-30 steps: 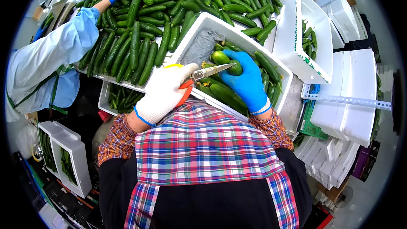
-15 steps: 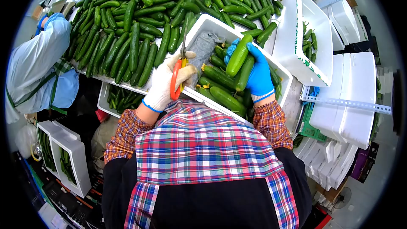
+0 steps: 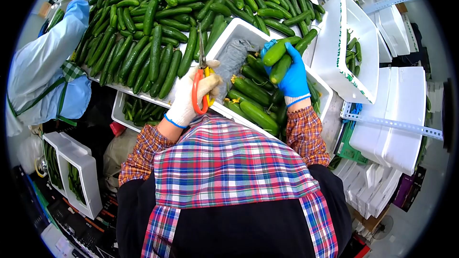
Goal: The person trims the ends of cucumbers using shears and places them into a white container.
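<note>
Right hand point(image 3: 295, 80), blue-gloved, curled firmly round two cucumbers point(image 3: 274, 54), right of upper centre, over white foam box point(image 3: 326, 96). Likely stiff, moderately heavy, smooth, slick if wet, bruisable; best held mid-length. Left hand point(image 3: 185, 99) clasps orange-handled scissors point(image 3: 195, 89).

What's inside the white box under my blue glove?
The white box holds crumpled grey material at its left end and cucumbers beside it. Its bottom is hidden beneath them, and your right hand blocks part of the view.
</note>
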Demonstrator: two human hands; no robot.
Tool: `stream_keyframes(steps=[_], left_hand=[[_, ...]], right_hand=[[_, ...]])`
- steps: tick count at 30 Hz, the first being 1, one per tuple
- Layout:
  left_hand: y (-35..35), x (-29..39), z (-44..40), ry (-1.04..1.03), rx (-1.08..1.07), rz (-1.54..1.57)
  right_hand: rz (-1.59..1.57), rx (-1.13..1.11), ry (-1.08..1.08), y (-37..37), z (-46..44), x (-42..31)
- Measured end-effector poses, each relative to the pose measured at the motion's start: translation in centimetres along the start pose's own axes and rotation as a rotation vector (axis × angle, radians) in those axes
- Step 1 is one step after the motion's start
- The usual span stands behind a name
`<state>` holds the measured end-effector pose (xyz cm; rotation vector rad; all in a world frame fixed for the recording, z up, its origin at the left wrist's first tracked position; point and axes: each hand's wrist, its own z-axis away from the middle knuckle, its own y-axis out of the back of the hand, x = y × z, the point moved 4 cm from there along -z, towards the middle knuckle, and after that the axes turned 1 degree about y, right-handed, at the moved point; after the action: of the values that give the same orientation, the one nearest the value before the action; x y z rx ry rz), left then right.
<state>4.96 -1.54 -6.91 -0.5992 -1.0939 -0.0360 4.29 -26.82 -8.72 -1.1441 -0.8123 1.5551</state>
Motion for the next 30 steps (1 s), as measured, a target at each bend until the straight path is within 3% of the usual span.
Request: stream_keyframes(steps=[3, 6, 9, 16, 18, 19, 20, 22, 26, 28, 30], left_hand=[[0.1, -0.1, 0.0, -0.002, -0.006, 0.009], [0.2, -0.2, 0.0, -0.012, -0.019, 0.033], [0.4, -0.4, -0.1, -0.022, -0.039, 0.072], [0.3, -0.4, 0.0, -0.032, -0.015, 0.053], [0.4, -0.4, 0.0, -0.05, -0.008, 0.062], [0.6, -0.4, 0.0, -0.055, -0.01, 0.061], [0.6, -0.6, 0.0, -0.056, -0.013, 0.061], [0.7, -0.7, -0.1, -0.04, -0.007, 0.067], [0.5, -0.4, 0.1, -0.048, -0.019, 0.073], [0.5, -0.4, 0.0, -0.047, -0.03, 0.067], [0.5, -0.4, 0.0, -0.042, -0.032, 0.057]], right_hand=[[0.046, 0.104, 0.08, -0.8, -2.1, -1.5], [0.123, 0.071, 0.166, -1.5, -5.6, -3.8], [-0.023, 0.056, 0.065, -3.6, -9.0, -4.1], [0.083, -0.224, -0.084, -8.4, -9.8, -4.1], [0.514, -0.177, 0.095, -8.6, -7.3, -6.0], [0.593, -0.617, -0.08, -9.6, -6.1, -6.7], [0.597, -0.61, -0.082, -8.7, -5.4, -7.6], [1.355, -0.102, 0.134, -8.8, -1.1, -8.1], [1.627, -0.063, -0.066, -4.2, 1.3, -7.3], [1.911, -0.03, 0.019, -2.3, 2.1, -5.9], [2.297, -0.133, 0.193, -1.8, 2.2, -4.3]])
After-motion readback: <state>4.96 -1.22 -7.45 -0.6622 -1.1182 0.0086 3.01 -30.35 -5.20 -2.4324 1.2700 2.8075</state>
